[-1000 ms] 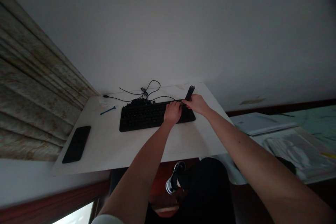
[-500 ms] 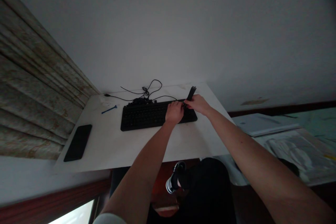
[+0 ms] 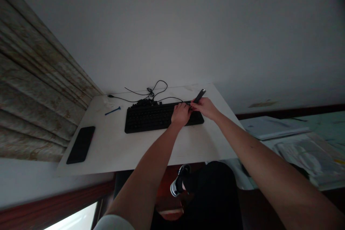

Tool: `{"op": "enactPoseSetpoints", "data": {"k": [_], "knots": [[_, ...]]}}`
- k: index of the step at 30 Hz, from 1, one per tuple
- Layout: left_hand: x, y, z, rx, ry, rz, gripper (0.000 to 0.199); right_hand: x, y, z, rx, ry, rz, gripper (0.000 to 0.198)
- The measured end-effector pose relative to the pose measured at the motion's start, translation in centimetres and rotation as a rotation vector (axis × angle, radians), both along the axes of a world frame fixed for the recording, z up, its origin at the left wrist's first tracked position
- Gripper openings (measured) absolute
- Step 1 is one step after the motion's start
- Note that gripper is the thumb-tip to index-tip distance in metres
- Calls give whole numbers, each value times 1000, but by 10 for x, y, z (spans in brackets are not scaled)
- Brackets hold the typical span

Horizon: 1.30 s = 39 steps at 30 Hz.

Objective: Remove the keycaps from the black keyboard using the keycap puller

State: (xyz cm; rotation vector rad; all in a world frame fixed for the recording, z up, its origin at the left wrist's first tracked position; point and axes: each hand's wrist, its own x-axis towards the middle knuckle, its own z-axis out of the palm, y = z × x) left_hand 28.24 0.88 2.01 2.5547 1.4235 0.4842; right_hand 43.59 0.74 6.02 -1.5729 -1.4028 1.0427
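A black keyboard (image 3: 151,119) lies on the white table, its right part partly covered by my hands. My left hand (image 3: 180,115) rests on the keyboard right of its middle, with the fingers laid over the keys towards the back edge. Just to its right, my right hand (image 3: 205,108) is closed around a slim black tool (image 3: 199,96). The tool slants up and to the right, and its upper end has a shiny metallic look. Its lower end, down at the keys, is hidden by my fingers. A heap of small black pieces (image 3: 144,103) sits against the keyboard's back edge.
A thin black cable (image 3: 151,93) lies looped by the wall. Left of the keyboard is a small blue stick-like tool (image 3: 112,110). A black phone-like slab (image 3: 81,145) lies at the table's left edge. Papers and plastic-wrapped items (image 3: 302,154) are to the right, a curtain (image 3: 37,79) to the left.
The upper end of the black tool has tilted further to the right in my right hand. My left hand stays at the same part of the keyboard. The view has shifted slightly.
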Motion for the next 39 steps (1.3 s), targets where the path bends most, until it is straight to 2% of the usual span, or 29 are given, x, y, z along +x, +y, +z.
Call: {"op": "enactPoseSetpoints", "data": {"k": [8, 17, 28, 31, 34, 37, 39], "knots": [[1, 1, -1, -11, 15, -3, 29, -1, 0, 6, 139, -360, 89, 10], [3, 2, -1, -22, 44, 2, 36, -4, -2, 6, 223, -453, 106, 13], [3, 2, -1, -26, 33, -2, 38, -7, -4, 0, 239, -537, 76, 14], [3, 2, 0, -39, 29, 1, 33, -5, 2, 13, 248, -501, 60, 16], [2, 2, 2, -55, 21, -21, 27, -4, 18, 41, 261, -472, 44, 16], [0, 2, 4, -68, -4, -19, 24, -3, 32, 65, 190, -472, 82, 10], [-1, 2, 5, -82, -29, -5, 23, -1, 34, 68, 142, -334, 47, 13]]}}
